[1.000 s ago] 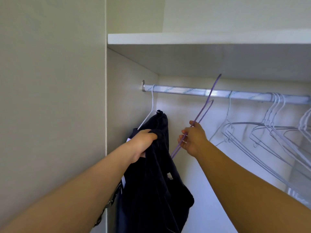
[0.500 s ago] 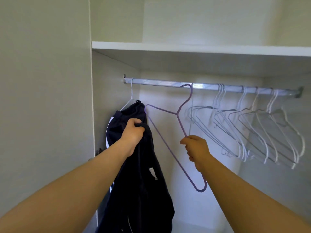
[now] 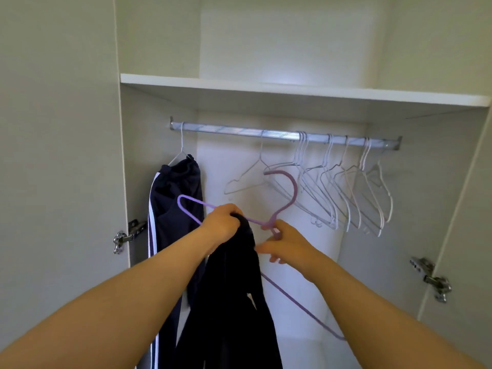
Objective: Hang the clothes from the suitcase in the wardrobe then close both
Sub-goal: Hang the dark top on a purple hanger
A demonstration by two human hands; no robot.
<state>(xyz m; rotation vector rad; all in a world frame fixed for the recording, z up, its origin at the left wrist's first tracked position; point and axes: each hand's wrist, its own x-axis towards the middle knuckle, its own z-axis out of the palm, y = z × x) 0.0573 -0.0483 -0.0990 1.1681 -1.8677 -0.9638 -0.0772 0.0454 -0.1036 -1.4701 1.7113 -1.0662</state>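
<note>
Curled fingers of your left hand clamp the bunched top of the dark garment, which hangs straight down between your forearms at the open wardrobe. Your right hand pinches the purple hanger just under its hook, with the other fingers loosely spread. That hanger is tilted and off the rail. One arm of it runs behind your left hand; whether the cloth is threaded on it cannot be told. On the rail's left end hang navy trousers with white side stripes. To the right, a row of white hangers crowds behind the purple hook. Above sits a shelf, and metal hinges show on both sides.
</note>
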